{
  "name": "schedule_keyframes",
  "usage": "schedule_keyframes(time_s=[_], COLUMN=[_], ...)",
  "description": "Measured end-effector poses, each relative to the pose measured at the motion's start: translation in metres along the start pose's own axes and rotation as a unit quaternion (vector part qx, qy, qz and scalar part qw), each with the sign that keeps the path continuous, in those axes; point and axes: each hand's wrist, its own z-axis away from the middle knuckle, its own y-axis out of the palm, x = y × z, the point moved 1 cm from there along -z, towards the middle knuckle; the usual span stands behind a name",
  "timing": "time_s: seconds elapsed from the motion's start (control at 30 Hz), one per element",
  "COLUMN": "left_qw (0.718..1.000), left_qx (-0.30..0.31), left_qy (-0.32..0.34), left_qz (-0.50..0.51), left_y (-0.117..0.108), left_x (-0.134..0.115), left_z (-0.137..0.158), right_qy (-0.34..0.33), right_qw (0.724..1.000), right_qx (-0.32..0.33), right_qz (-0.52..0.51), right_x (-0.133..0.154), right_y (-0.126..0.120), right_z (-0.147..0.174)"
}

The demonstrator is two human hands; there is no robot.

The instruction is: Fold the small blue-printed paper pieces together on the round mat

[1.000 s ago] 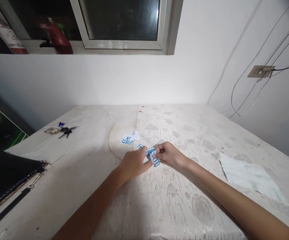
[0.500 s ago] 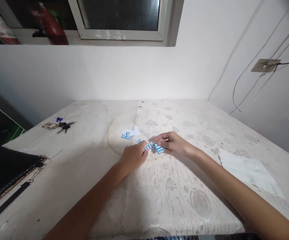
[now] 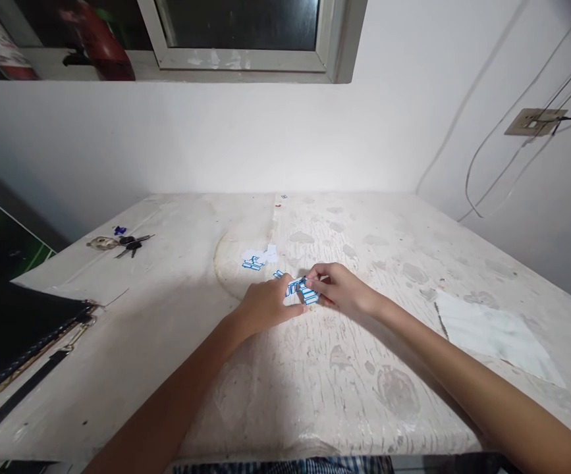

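My left hand (image 3: pixel 265 304) is curved around a small white paper piece with blue outlines (image 3: pixel 294 287), fingers at its upper left, thumb stretched out below. In my right hand (image 3: pixel 337 286), thumb and index finger pinch another blue-striped white paper piece (image 3: pixel 309 295). The two pieces meet or overlap between my hands; which, I cannot tell. A small blue-outlined strip (image 3: pixel 278 274) shows just beyond my left fingers. Farther back on the table (image 3: pixel 265 395) lie more blue-lined cutouts (image 3: pixel 253 263) and a plain white scrap (image 3: pixel 270 253).
Keys with a fob (image 3: pixel 130 245) and a small dark blue item (image 3: pixel 120 230) lie at the left. A black zipped case (image 3: pixel 23 336) with a strap covers the left front. A pale cloth (image 3: pixel 495 336) lies at the right. The wall (image 3: pixel 275 138) borders the table's back.
My left thumb has moved away from its fingers and now stretches below the pieces. My right hand has brought its striped piece slightly left, closer to the other. The view has tilted slightly down.
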Motion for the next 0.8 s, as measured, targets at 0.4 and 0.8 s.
schedule_keyframes(time_s=[0.4,0.8], left_qw=[0.999,0.997], left_qx=[-0.046,-0.060], left_qy=[0.006,-0.002], left_qz=[-0.025,-0.043], left_y=[0.006,0.008], left_x=[0.003,0.003], left_z=[-0.005,-0.006], right_qy=[-0.072,-0.065], right_qw=[0.992,0.973], right_qx=[-0.056,-0.052], right_qz=[0.090,0.214], right_x=[-0.008,-0.002], right_y=[0.013,0.004], right_z=[-0.004,0.001])
